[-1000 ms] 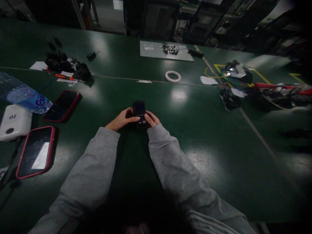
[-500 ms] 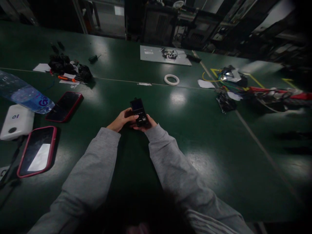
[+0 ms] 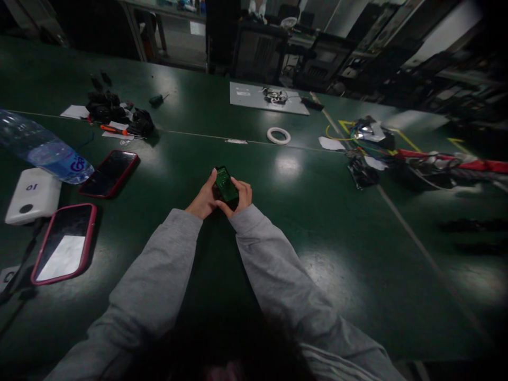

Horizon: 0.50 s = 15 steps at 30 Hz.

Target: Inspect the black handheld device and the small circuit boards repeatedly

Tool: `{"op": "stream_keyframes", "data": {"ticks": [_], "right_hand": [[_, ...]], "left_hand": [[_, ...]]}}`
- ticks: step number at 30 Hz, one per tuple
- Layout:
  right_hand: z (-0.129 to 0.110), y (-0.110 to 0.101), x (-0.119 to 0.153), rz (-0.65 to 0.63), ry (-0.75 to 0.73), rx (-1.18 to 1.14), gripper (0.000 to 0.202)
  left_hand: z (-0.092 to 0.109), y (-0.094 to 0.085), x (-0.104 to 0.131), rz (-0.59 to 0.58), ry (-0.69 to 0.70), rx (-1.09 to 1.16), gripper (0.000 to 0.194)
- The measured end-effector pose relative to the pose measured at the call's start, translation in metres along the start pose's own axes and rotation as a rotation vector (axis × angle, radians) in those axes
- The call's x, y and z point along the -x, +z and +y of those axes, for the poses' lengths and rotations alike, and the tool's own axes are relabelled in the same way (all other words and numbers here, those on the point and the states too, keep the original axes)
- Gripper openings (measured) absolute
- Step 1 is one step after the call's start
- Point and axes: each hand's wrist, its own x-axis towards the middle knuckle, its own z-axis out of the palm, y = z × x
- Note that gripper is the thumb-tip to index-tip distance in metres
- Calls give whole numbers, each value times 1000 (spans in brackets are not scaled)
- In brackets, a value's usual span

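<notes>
A small black handheld device (image 3: 227, 186) is held between my two hands, tilted, above the middle of the green table (image 3: 341, 211). The face turned up is glossy and greenish, with small marks too fine to read. My left hand (image 3: 203, 200) grips its left edge, the thumb lying along the side. On the opposite side, my right hand (image 3: 243, 194) closes round the right edge and lower corner. The undersides of the device and some fingers are hidden.
To the left lie two red-cased phones (image 3: 109, 173) (image 3: 65, 243), a white power bank (image 3: 34, 196) and a water bottle (image 3: 55, 153). Farther back are an orange screwdriver (image 3: 113, 130), a tape roll (image 3: 278, 136) and a grey board (image 3: 250, 98). Tangled wires (image 3: 367, 140) lie right.
The device's upward face has changed from a dark screen with buttons to a glossy greenish surface. My right fingers have come up over its right edge; my left thumb has moved to the left edge.
</notes>
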Motion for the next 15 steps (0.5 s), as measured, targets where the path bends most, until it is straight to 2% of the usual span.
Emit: {"op": "stream_keyframes", "data": {"ticks": [2, 4, 6, 9, 12, 15], "right_hand": [[2, 3, 0, 5, 11, -41, 59], [6, 4, 0, 45, 103, -99, 49], [9, 4, 0, 35, 225, -149, 49], [12, 2, -2, -70, 340, -170, 52], [11, 3, -2, -98, 353, -243, 57], [8, 10, -1, -68, 293, -426, 62]], "left_hand": [[1, -2, 0, 5, -14, -23, 86], [2, -5, -1, 18, -12, -34, 92], [2, -8, -2, 61, -9, -2, 93], [1, -7, -3, 164, 9, 93, 84], [2, -1, 0, 202, 17, 128, 81], [4, 4, 4, 170, 17, 114, 81]]}}
